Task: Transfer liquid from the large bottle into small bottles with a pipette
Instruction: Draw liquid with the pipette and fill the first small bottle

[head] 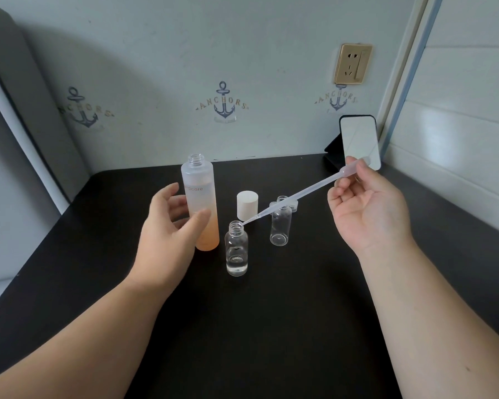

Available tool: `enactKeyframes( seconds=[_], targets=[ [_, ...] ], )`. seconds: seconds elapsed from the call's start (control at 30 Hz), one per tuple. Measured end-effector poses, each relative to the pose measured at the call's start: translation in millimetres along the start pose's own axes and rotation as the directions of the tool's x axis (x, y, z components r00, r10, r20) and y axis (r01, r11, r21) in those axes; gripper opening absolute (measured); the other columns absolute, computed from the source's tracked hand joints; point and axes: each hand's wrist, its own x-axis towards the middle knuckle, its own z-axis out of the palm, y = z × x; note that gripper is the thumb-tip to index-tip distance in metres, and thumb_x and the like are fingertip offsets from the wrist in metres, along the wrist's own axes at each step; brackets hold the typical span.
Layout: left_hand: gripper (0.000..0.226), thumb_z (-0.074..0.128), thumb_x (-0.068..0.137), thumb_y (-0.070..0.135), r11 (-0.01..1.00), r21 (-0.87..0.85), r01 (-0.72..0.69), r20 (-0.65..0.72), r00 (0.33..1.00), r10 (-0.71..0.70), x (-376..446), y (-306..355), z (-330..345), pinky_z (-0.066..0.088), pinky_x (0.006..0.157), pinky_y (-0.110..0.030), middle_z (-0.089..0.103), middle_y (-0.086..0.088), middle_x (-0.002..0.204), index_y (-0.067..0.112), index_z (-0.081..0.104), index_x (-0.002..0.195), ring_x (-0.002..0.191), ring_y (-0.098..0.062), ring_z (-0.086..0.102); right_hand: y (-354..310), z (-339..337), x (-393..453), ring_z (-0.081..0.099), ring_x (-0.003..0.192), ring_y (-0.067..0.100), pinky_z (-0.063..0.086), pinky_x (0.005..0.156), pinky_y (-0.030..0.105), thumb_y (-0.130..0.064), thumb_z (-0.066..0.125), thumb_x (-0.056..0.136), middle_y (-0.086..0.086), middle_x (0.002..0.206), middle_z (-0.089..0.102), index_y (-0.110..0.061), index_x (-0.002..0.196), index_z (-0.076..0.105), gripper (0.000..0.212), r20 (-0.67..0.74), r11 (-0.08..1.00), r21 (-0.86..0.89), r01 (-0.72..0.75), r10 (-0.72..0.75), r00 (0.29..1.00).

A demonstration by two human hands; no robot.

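A tall frosted large bottle (200, 197), orange toward its base and uncapped, stands on the black table (271, 326). My left hand (167, 234) is curled loosely around its lower half, thumb touching the front. My right hand (369, 208) pinches the bulb of a clear plastic pipette (300, 194), which slants down to the left. Its tip rests at the mouth of the near small bottle (236, 249), which is clear, open and holds a little liquid at the bottom. A second small bottle (281, 224) stands open and looks empty behind the pipette.
A white cap (247, 205) stands behind the small bottles, with small clear caps (293, 205) beside the far bottle. A standing mirror (360, 141) leans at the back right corner by the wall. The table's left edge runs diagonally near a grey chair.
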Motion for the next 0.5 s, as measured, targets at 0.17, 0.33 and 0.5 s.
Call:
enactKeyframes(
  seconds=[0.17,0.33,0.5],
  targets=[
    [0.055,0.073,0.087,0.047,0.99,0.134,-0.036,0.095,0.995,0.024,-0.9,0.4,4.6,0.047,0.084,-0.014,0.06,0.039,0.112,0.056,0.04,0.132,0.106,0.016,0.059,1.2,-0.3,0.4,0.057,0.06,0.013,0.049,0.059,0.023,-0.01,0.067,0.092,0.005,0.078,0.067,0.0,0.112,0.071,0.023,0.016,1.0,-0.015,-0.005,0.005,1.0],
    [0.053,0.071,0.09,0.042,0.988,0.149,-0.037,0.067,0.997,0.028,0.2,2.4,4.5,0.047,0.086,-0.02,0.061,0.034,0.111,0.05,0.042,0.134,0.106,0.009,0.06,3.1,0.4,-0.2,0.06,0.063,0.011,0.05,0.062,0.023,-0.011,0.067,0.093,0.003,0.079,0.068,0.0,0.114,0.068,0.025,0.035,0.999,-0.033,0.0,0.001,0.999],
    [0.05,0.073,0.09,0.037,0.989,0.128,-0.07,0.063,0.996,0.063,-3.6,4.2,3.4,0.047,0.08,-0.017,0.057,0.043,0.111,0.059,0.045,0.125,0.103,0.018,0.056,1.6,1.8,-1.5,0.067,0.07,0.011,0.054,0.066,0.023,-0.014,0.068,0.091,0.001,0.083,0.072,-0.005,0.102,0.07,0.014,0.054,1.0,-0.021,0.018,-0.016,0.998]
  ],
)
